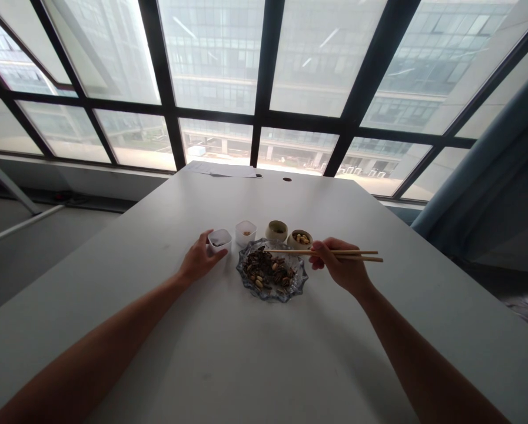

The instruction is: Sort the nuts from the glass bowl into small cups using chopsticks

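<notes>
grips chopsticks (299, 252) in the right hand (344, 268) across the rim of a glass dish (264, 297); clasps a white cup (220, 239) in the left hand (197, 259) beside it, with broad tabletop (246, 353) in front.

glass bowl (270, 297): scalloped, part-full | chopsticks (364, 252): wood, ~horiz., tips over bowl | wht cup (222, 247): upright, L of bowl
</notes>
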`<state>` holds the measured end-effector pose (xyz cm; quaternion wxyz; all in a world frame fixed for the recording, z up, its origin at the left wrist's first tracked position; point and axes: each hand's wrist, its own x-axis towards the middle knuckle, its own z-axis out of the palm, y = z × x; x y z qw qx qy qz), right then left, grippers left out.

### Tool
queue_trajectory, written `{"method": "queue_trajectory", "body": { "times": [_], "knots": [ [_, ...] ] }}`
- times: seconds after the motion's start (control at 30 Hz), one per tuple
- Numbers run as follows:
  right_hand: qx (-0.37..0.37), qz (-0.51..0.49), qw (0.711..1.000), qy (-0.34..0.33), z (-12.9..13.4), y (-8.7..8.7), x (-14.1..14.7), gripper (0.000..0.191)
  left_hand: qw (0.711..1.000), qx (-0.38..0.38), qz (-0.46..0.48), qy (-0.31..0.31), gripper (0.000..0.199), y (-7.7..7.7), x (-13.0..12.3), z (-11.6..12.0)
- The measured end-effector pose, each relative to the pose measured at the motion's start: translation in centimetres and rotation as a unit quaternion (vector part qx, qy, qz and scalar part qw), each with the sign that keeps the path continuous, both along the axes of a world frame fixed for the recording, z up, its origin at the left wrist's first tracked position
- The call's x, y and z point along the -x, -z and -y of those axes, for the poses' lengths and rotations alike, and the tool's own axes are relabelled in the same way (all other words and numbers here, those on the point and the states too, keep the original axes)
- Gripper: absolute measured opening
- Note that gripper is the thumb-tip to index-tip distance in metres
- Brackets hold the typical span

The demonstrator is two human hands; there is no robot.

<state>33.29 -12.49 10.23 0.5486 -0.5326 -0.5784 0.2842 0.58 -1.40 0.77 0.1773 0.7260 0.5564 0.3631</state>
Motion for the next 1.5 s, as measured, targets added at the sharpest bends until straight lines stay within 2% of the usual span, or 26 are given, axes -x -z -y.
{"method": "queue_trajectory", "body": {
  "times": [0.17,0.43,0.6,0.77,0.97,1.3,1.5],
  "knots": [
    [0.044,0.038,0.998,-0.035,0.5,-0.9,-0.5,0.051,1.0,0.0,0.001,0.003,0.079,0.1,0.1,-0.1],
    [0.022,0.089,0.992,-0.083,0.2,0.8,0.2,0.046,1.0,-0.002,0.002,0.0,0.079,0.1,0.0,-0.1],
    [0.026,0.086,0.992,-0.094,0.3,1.1,0.3,0.046,1.0,-0.007,0.002,0.002,0.077,0.0,0.0,0.0],
    [0.046,0.009,0.996,-0.072,-0.2,1.3,0.1,0.05,0.999,-0.024,0.028,0.002,0.071,0.0,-0.1,0.1],
    [0.068,-0.119,0.99,-0.029,-1.5,2.0,-0.8,0.055,0.987,-0.111,0.091,0.069,0.059,-0.2,-0.4,0.2],
    [0.084,-0.186,0.978,-0.033,-1.9,2.7,-1.4,0.054,0.982,-0.144,0.094,0.078,0.056,0.0,-0.5,0.3],
    [0.059,-0.213,0.975,-0.009,-2.2,3.0,-1.7,0.051,0.983,-0.14,0.091,0.079,0.057,0.0,-0.4,0.2]
  ]
}}
